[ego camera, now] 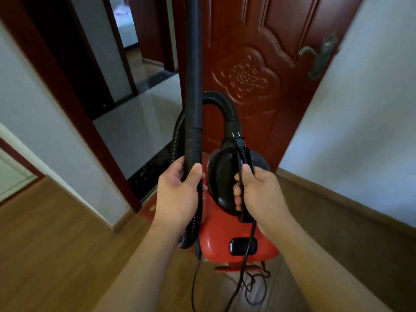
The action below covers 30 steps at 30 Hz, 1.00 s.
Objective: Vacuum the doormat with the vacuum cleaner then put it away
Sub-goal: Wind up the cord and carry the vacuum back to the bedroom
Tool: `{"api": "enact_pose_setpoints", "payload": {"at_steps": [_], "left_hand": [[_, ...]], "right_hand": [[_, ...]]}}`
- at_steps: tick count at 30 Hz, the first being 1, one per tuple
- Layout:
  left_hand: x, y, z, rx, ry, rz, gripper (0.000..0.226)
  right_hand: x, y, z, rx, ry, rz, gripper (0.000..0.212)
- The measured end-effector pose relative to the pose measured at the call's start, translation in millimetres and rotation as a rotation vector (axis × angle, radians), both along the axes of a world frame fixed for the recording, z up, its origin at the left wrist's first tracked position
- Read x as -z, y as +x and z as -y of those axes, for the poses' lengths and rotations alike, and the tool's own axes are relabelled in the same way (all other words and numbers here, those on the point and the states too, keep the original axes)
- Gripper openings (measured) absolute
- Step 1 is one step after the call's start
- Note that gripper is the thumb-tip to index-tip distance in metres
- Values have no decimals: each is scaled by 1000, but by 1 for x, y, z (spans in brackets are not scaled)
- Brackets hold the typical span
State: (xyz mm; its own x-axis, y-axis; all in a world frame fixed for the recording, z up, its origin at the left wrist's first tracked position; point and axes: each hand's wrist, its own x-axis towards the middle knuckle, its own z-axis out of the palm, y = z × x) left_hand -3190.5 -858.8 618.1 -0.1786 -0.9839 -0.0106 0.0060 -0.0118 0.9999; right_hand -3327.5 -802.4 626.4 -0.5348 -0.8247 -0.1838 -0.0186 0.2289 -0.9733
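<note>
- The vacuum cleaner, red with a black dome on top, is held up in front of the person, over the wooden floor.
- The right grip is clamped on the black handle on top of the vacuum cleaner. Its fingers curl round the handle and its thumb pins the power cord against it.
- The plug stands just above that thumb, with its two prongs pointing up.
- The cord hangs down past the vacuum cleaner's switch to a loose tangle on the floor below.
- The left grip, just left of the vacuum cleaner, is closed round the lower end of the black wand, which rises straight up out of view.
- The ribbed hose arches above the vacuum cleaner and loops down along its left side.
- A carved red-brown door with a lever handle stands behind the vacuum cleaner.
- A strip of red mat shows on the floor left of the vacuum cleaner, mostly hidden.
</note>
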Motion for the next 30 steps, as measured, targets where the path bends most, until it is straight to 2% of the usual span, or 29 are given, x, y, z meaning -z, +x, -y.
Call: {"api": "enact_pose_setpoints", "payload": {"at_steps": [5, 15, 21, 30], "left_hand": [[-68, 8, 3, -20, -85, -32, 19], [-163, 31, -29, -74, -106, -58, 16], [-194, 28, -39, -144, -118, -52, 17], [-212, 8, -40, -348, -134, -13, 22]], "right_hand": [[-63, 13, 1, -7, -77, -27, 36], [-169, 34, -21, -32, -160, -57, 37], [-196, 29, -22, -84, -177, -26, 38], [-221, 7, 1, -295, -213, -42, 39]]}}
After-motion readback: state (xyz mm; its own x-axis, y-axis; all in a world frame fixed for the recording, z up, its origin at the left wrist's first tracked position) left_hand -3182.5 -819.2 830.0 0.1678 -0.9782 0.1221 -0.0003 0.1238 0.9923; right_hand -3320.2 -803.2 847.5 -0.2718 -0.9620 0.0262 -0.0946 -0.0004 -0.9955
